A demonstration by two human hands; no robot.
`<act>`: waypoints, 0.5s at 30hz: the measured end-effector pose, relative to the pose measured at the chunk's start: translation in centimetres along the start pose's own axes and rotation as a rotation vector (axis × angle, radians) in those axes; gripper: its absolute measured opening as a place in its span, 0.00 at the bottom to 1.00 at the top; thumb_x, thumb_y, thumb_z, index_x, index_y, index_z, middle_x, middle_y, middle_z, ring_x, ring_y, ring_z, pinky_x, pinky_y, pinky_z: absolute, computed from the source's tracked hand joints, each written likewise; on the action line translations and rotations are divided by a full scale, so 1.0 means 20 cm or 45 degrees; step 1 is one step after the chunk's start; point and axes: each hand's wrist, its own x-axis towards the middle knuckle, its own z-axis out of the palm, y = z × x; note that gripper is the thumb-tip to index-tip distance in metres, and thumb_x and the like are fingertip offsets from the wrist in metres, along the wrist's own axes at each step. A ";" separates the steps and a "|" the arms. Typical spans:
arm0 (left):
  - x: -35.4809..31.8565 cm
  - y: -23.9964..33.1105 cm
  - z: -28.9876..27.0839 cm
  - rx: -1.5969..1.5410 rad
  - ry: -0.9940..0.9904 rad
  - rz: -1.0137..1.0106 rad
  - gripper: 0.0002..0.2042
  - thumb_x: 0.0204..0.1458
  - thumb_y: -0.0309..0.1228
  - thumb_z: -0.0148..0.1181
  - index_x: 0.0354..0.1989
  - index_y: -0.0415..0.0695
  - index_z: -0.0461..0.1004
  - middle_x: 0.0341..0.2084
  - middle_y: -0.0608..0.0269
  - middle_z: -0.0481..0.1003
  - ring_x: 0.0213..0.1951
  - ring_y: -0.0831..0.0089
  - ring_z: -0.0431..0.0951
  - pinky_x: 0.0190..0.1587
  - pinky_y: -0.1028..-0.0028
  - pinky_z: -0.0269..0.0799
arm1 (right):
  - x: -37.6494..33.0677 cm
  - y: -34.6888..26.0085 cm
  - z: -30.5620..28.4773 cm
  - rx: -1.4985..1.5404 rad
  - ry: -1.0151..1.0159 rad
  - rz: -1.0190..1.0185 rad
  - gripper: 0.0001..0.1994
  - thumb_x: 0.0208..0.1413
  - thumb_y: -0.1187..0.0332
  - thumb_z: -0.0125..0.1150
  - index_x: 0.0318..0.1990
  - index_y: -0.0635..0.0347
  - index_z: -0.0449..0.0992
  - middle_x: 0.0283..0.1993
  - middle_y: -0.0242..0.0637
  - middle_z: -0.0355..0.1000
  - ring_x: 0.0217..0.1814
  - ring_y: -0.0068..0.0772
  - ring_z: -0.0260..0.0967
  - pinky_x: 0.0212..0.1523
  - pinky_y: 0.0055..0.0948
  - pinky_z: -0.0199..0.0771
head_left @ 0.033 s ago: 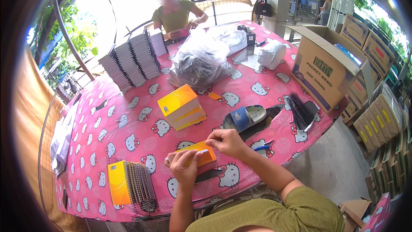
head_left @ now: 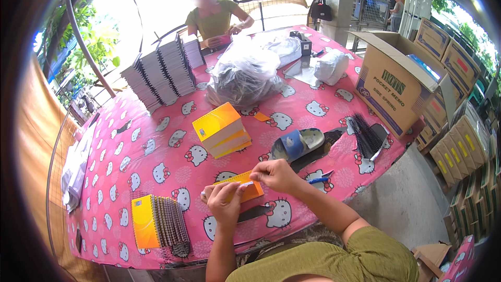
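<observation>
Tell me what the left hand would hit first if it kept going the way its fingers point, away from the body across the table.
Likely the orange stack of pads. The left hand already rests on the small orange notebook; beyond it lies bare pink tablecloth, though depth is unclear.

small orange notepad (head_left: 245,185): thin, flat, tilted slightly, held just above the pink tablecloth near the table's front edge, pinched at both ends; white strip along its top edge.

A big cardboard box (head_left: 391,91) sat at the right of the pink table (head_left: 156,172). Left of the box lay a sandal (head_left: 297,143) and a plastic bag (head_left: 242,75). Far left of it stood grey stacks (head_left: 162,73).
</observation>
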 end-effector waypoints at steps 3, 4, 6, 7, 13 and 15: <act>0.00 0.01 0.00 0.002 0.001 -0.003 0.09 0.37 0.28 0.73 0.28 0.43 0.82 0.27 0.67 0.79 0.35 0.72 0.70 0.39 0.72 0.65 | 0.00 0.00 -0.02 -0.113 -0.195 -0.092 0.10 0.52 0.64 0.65 0.37 0.61 0.78 0.29 0.43 0.75 0.31 0.37 0.74 0.33 0.31 0.72; 0.00 0.00 0.00 -0.015 0.011 -0.005 0.08 0.37 0.28 0.73 0.27 0.43 0.82 0.27 0.67 0.79 0.34 0.72 0.70 0.39 0.73 0.65 | 0.00 -0.02 -0.05 -0.160 -0.276 -0.119 0.10 0.52 0.64 0.64 0.38 0.61 0.78 0.30 0.43 0.75 0.33 0.38 0.74 0.35 0.32 0.72; -0.01 0.00 0.00 -0.042 0.028 -0.008 0.08 0.37 0.29 0.73 0.27 0.43 0.82 0.27 0.67 0.79 0.34 0.72 0.70 0.39 0.73 0.64 | 0.00 -0.04 -0.06 -0.261 -0.336 -0.172 0.10 0.52 0.65 0.64 0.39 0.60 0.78 0.33 0.43 0.74 0.37 0.41 0.74 0.38 0.35 0.72; -0.01 0.00 0.00 -0.052 0.036 -0.010 0.08 0.37 0.29 0.73 0.27 0.43 0.82 0.27 0.67 0.79 0.34 0.72 0.70 0.39 0.73 0.64 | -0.01 -0.04 -0.05 -0.315 -0.316 -0.197 0.10 0.52 0.66 0.63 0.40 0.59 0.78 0.34 0.43 0.73 0.38 0.42 0.73 0.39 0.36 0.72; -0.01 0.00 0.02 -0.009 0.052 0.005 0.09 0.37 0.30 0.73 0.28 0.44 0.82 0.27 0.68 0.79 0.33 0.72 0.69 0.40 0.73 0.62 | -0.02 -0.04 -0.04 -0.519 -0.256 -0.197 0.10 0.54 0.65 0.60 0.42 0.57 0.75 0.37 0.40 0.70 0.41 0.45 0.72 0.40 0.41 0.71; -0.01 0.01 0.01 0.019 0.052 0.014 0.09 0.37 0.30 0.73 0.28 0.45 0.82 0.27 0.69 0.79 0.33 0.72 0.69 0.40 0.73 0.61 | -0.03 -0.04 -0.03 -0.476 -0.184 -0.218 0.10 0.55 0.65 0.60 0.42 0.57 0.73 0.37 0.39 0.70 0.42 0.45 0.72 0.40 0.41 0.71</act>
